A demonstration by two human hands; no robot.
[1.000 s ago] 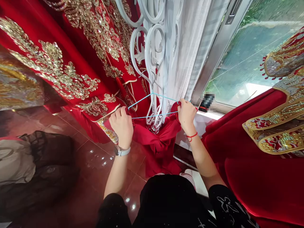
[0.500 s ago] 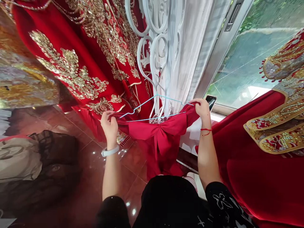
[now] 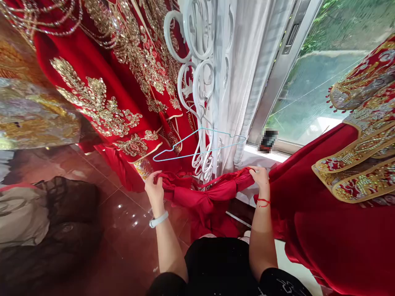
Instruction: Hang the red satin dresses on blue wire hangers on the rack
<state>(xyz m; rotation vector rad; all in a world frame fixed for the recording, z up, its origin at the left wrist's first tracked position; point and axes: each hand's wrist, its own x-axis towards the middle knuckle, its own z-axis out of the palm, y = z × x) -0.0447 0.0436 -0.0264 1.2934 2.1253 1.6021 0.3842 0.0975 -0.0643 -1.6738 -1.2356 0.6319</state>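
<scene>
A red garment (image 3: pixel 205 201) held clear of its hanger. The left hand (image 3: pixel 154 187) and the right hand (image 3: pixel 259 177) grip opposite ends of the garment's upper edge, the fingers of each pinching a gathered fold of cloth. Between them the edge sags slightly, and the body of the garment falls in pleats toward the tiled floor (image 3: pixel 123 218). A pale blue wire hanger (image 3: pixel 177 157) hangs just above and beyond the cloth, apparently by its hook, in front of white scrollwork (image 3: pixel 195 80); its whole triangular outline is now exposed.

Half a second earlier, the ends of the hanger are still tucked into the garment's upper edge, and the hands are raised to its level. The hands now stand lower, with the cloth drawn down below the bar. The change indicates that garment and hanger are fully separated, so the weight of the cloth appears to rest on the two pinches alone. A gold-embroidered red garment (image 3: pixel 101 98) hangs to the left.
</scene>
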